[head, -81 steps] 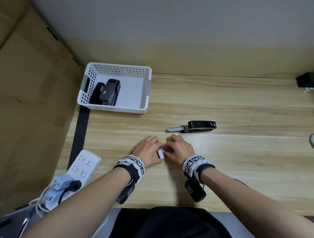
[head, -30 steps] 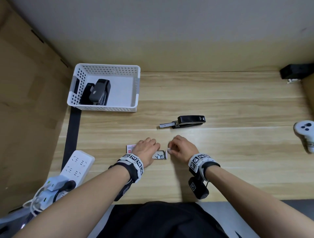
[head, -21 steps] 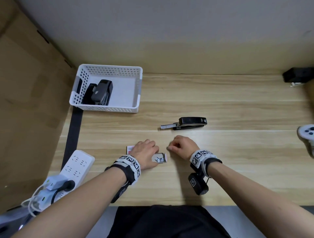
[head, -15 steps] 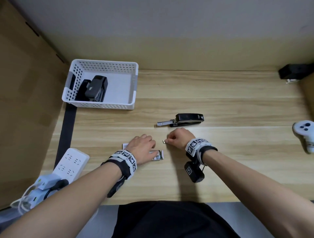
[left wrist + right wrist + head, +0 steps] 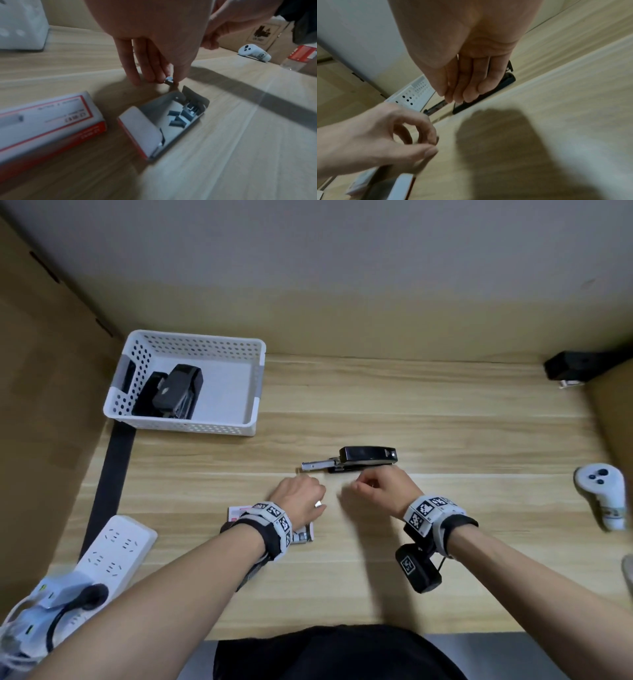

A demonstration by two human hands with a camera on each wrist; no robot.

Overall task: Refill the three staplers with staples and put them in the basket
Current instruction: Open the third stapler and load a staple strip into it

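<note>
Surface (image 5: 445, 419): from my remote seat I see pale wood-grain boards running left to right, with lighter seams between them.
Wall (image 5: 342, 251): plain grey-white at the back, shading to a yellowish band just above the boards.
Left side: a brown cardboard panel (image 5: 41, 371) stands along the edge, with dark slots cut in it.
Right side: I see another brown cardboard panel (image 5: 613, 405) at the far corner; the left wrist view shows a cardboard box (image 5: 257, 33) with a dark printed mark.
Dark strip (image 5: 109, 474): runs along the left edge, front to back.
Light: soft and even, from above; I see blurred shadows on the boards.
</note>
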